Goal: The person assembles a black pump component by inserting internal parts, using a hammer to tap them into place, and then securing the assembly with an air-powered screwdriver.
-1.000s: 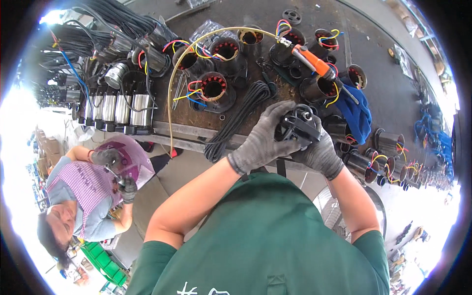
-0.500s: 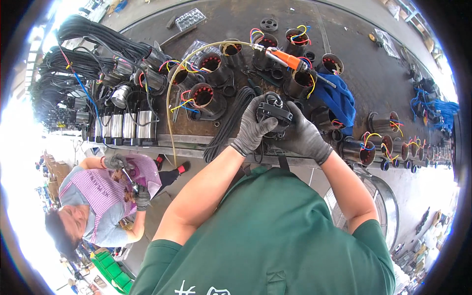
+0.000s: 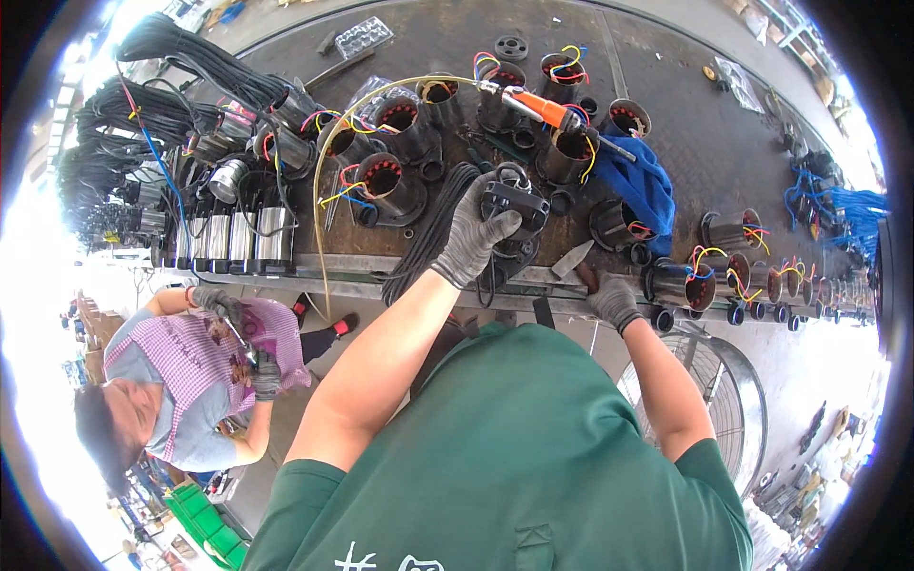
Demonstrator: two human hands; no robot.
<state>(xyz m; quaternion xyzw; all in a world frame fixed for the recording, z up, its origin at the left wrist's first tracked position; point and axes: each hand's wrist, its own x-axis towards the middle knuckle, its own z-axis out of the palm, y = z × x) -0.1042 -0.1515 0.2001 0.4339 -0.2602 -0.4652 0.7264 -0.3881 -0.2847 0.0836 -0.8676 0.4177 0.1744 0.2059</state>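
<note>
My left hand [image 3: 478,236], in a grey glove, is wrapped round a black round pump part [image 3: 519,205] with a raised bar on top, at the bench's near edge. Coiled black cable [image 3: 440,224] lies left of it. To the right, my gloved right hand [image 3: 615,301] is closed on the brown handle of a hammer [image 3: 573,259]; its grey metal head lies at the bench edge, apart from the pump part.
Black motor housings [image 3: 386,186] with coloured wires stand on the bench [image 3: 666,90]. An orange air screwdriver [image 3: 543,108] on a hose and a blue cloth [image 3: 640,186] lie beyond my hands. At left, a co-worker [image 3: 190,381] holds a tool; a fan [image 3: 709,390] stands below right.
My right hand has left the pump part, moved right and toward me, and taken hold of the hammer. My left hand still holds the part, now slightly further left.
</note>
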